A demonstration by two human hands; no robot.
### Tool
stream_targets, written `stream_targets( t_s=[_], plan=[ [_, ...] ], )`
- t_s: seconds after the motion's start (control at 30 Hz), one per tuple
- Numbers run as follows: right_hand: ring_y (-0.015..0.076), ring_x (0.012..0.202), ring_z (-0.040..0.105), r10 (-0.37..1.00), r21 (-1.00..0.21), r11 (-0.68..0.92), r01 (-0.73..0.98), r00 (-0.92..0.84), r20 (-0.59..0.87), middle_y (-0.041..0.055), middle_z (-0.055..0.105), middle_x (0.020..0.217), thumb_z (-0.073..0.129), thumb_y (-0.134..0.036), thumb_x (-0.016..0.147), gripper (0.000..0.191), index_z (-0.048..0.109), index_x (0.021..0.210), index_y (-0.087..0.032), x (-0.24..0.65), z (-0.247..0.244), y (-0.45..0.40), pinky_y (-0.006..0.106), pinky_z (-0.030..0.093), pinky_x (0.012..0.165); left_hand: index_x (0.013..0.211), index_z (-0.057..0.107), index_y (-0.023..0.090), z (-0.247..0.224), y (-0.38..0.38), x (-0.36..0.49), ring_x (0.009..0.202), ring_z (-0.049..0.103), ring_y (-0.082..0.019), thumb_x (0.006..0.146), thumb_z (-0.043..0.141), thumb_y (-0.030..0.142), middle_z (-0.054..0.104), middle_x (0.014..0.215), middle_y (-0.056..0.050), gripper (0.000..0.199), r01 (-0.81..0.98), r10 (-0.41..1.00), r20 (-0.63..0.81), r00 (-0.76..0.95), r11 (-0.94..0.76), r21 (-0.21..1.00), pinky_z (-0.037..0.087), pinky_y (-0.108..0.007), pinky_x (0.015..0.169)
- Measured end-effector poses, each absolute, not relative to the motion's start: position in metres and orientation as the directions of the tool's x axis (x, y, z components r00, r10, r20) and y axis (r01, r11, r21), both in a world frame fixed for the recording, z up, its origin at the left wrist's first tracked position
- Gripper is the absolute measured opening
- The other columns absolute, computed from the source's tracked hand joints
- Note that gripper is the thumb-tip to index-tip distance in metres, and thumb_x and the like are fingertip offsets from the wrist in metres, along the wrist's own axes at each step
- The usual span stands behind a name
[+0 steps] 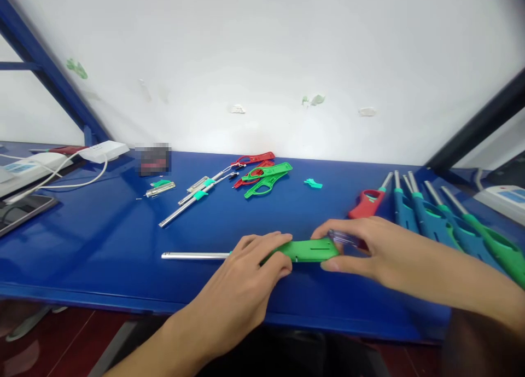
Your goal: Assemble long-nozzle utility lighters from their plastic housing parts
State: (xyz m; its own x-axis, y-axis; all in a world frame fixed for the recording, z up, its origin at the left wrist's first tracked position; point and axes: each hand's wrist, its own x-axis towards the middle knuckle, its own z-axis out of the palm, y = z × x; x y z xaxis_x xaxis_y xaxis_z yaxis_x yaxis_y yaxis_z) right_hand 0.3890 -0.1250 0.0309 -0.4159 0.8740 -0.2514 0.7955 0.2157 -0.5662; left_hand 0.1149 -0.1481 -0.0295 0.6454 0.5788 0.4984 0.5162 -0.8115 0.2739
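Note:
A green long-necked lighter (307, 250) lies across the front of the table, its metal tube (194, 255) pointing left. My left hand (252, 267) is closed over the middle of it, hiding the trigger part. The thumb and index finger of my right hand (365, 251) close around the handle's right end. Between that thumb and index finger also sits a clear purplish object (346, 238), partly hidden, its kind unclear. Right of it rests a red lighter (367, 203), beside several blue lighters (437, 221) and a green one (496, 243).
Behind my hands lie green handle halves (268, 178), red handle halves (258, 158), metal tubes (180, 208) with wires, and a small teal piece (313, 183). At the left are a phone (30, 213), white cables and a white box (107, 151). A white wall stands behind.

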Motion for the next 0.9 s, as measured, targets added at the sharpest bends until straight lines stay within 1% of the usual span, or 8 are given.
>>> stream_targets(
  t_s=[0.13,0.27,0.37,0.47,0.6,0.73,0.8,0.9],
  plan=[
    [0.0252,0.110,0.070,0.910,-0.558,0.247,0.792,-0.387,-0.147,-0.0013,0.073,0.127,0.063,-0.073,0.093,0.055,0.065,0.137,-0.039,0.390,0.034,-0.129,0.033,0.057,0.083,0.111,0.061,0.019,-0.028,-0.147,0.115,0.127,0.069,-0.021,0.106,0.052,0.005,0.073,0.135,-0.010,0.018,0.489,0.547,0.648,0.531,-0.822,0.293,0.053,-0.039,0.109],
    [0.0263,0.116,0.070,0.915,-0.628,0.306,0.716,-0.403,-0.014,-0.0022,0.073,0.130,0.073,-0.065,0.090,0.049,0.068,0.131,-0.039,0.386,0.038,-0.130,0.031,0.059,0.085,0.112,0.063,0.019,-0.025,-0.146,0.110,0.122,0.070,-0.015,0.101,0.056,-0.003,0.076,0.124,-0.006,0.025,0.435,0.517,0.754,0.406,-0.835,0.338,0.052,-0.030,0.109],
    [0.0256,0.109,0.071,0.909,-0.642,0.370,0.671,-0.404,0.102,-0.0012,0.075,0.124,0.074,-0.062,0.091,0.043,0.073,0.127,-0.037,0.379,0.041,-0.129,0.033,0.060,0.083,0.109,0.064,0.021,-0.021,-0.143,0.107,0.115,0.071,-0.013,0.102,0.057,0.000,0.076,0.122,-0.005,0.023,0.460,0.566,0.746,0.350,-0.798,0.390,0.055,-0.025,0.101],
    [0.0219,0.100,0.072,0.902,-0.637,0.420,0.646,-0.375,0.213,-0.0046,0.078,0.116,0.076,-0.063,0.089,0.040,0.075,0.122,-0.040,0.369,0.042,-0.130,0.030,0.057,0.079,0.108,0.061,0.022,-0.016,-0.140,0.105,0.110,0.074,-0.014,0.106,0.053,0.007,0.077,0.118,-0.003,0.017,0.531,0.573,0.755,0.319,-0.768,0.358,0.056,-0.024,0.096],
    [0.0119,0.075,0.065,0.870,-0.646,0.485,0.590,-0.397,0.292,-0.0085,0.078,0.098,0.075,-0.058,0.093,0.025,0.078,0.109,-0.039,0.355,0.045,-0.131,0.022,0.050,0.067,0.110,0.059,0.023,-0.009,-0.140,0.102,0.079,0.076,-0.011,0.109,0.050,0.014,0.080,0.098,0.002,0.013,0.634,0.574,0.772,0.273,-0.711,0.305,0.055,-0.021,0.073],
    [0.0097,0.061,0.057,0.848,-0.641,0.524,0.560,-0.411,0.334,-0.0081,0.071,0.075,0.067,-0.060,0.098,0.027,0.078,0.102,-0.035,0.339,0.045,-0.132,0.022,0.045,0.060,0.105,0.059,0.023,-0.002,-0.141,0.096,0.052,0.063,-0.009,0.110,0.047,0.016,0.074,0.077,0.007,0.015,0.702,0.559,0.797,0.229,-0.661,0.263,0.047,-0.021,0.056],
    [0.0095,0.062,0.056,0.844,-0.635,0.534,0.558,-0.402,0.356,-0.0083,0.071,0.078,0.067,-0.059,0.098,0.025,0.077,0.104,-0.037,0.331,0.044,-0.133,0.022,0.044,0.060,0.105,0.059,0.023,0.000,-0.140,0.093,0.047,0.059,-0.009,0.110,0.048,0.015,0.073,0.073,0.008,0.015,0.727,0.541,0.814,0.212,-0.644,0.239,0.045,-0.021,0.053],
    [0.0105,0.069,0.059,0.842,-0.626,0.539,0.564,-0.377,0.385,-0.0072,0.072,0.086,0.075,-0.058,0.093,0.026,0.075,0.110,-0.038,0.321,0.042,-0.133,0.022,0.045,0.061,0.107,0.059,0.024,0.001,-0.138,0.088,0.049,0.064,-0.009,0.110,0.048,0.015,0.074,0.073,0.008,0.014,0.748,0.524,0.831,0.188,-0.624,0.225,0.046,-0.020,0.054]
  ],
)
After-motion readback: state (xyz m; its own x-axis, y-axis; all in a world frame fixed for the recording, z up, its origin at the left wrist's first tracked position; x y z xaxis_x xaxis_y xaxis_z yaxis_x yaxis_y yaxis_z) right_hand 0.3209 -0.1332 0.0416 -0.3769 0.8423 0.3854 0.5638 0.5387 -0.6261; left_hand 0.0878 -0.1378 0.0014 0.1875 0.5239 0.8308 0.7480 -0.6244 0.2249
